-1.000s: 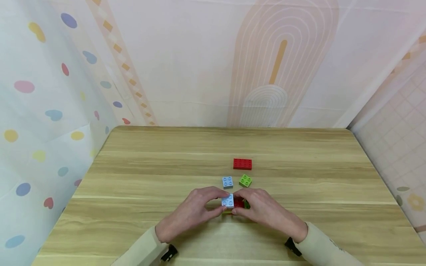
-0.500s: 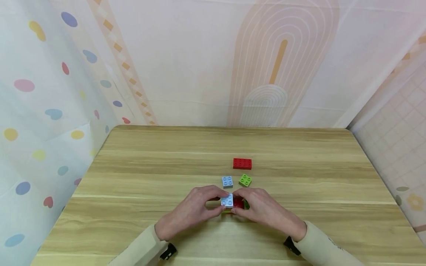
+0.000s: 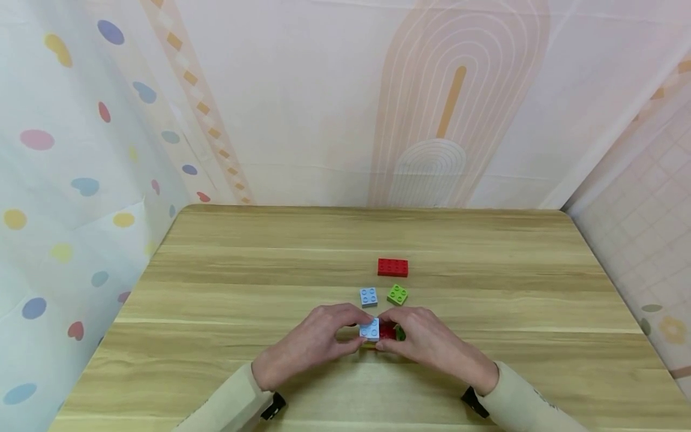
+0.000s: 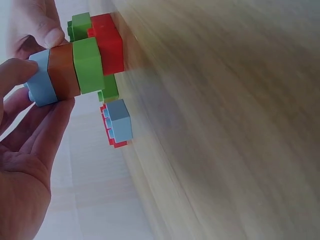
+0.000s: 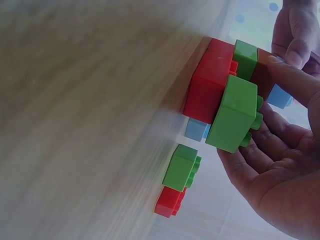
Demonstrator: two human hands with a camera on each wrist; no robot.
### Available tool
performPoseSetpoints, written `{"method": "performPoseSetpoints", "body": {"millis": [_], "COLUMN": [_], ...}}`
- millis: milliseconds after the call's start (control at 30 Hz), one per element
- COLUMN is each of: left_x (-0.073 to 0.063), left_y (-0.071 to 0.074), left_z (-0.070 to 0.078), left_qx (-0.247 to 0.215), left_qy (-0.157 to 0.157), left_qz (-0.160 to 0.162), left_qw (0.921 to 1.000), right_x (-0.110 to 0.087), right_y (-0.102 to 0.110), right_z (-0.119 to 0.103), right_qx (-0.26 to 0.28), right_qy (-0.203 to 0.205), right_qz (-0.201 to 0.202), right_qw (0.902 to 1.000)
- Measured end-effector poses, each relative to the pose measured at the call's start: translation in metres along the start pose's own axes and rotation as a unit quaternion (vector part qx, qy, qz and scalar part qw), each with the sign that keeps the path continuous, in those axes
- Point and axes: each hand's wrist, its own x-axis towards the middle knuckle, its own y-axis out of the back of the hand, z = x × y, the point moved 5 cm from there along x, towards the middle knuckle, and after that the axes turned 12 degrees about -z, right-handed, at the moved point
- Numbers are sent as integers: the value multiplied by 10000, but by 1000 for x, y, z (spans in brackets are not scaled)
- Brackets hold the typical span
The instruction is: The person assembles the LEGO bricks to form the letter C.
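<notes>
In the head view, a stack of toy building bricks stands at the table's front middle, between both hands. My left hand pinches the light blue brick on top between thumb and fingers. Directly beneath it is a brown brick, then a green brick on one end of a red brick at the base. My right hand grips the stack at the brown brick, its thumb against the side. A second green brick sits on the red brick's other end, under the right palm.
Beyond the hands lie a loose light blue brick and a loose green brick, side by side. Farther back is a longer red brick. The wooden table meets a patterned curtain at its far edge.
</notes>
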Motion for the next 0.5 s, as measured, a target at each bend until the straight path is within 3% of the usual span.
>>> {"method": "performPoseSetpoints", "body": {"millis": [267,500], "left_x": [-1,-3], "left_y": [-2,-5], "left_z": [1,1], "left_qx": [397,619], "left_qy": [-197,-146], "left_qz": [-4,35], "left_qw": [9990,9980], "right_x": [0,-2], "right_y": [-1,1], "right_z": [-1,-1], "right_qx": [-27,24], "right_qy": [25,70], "right_qz": [-57,-73], "right_qw": [10000,9999]}}
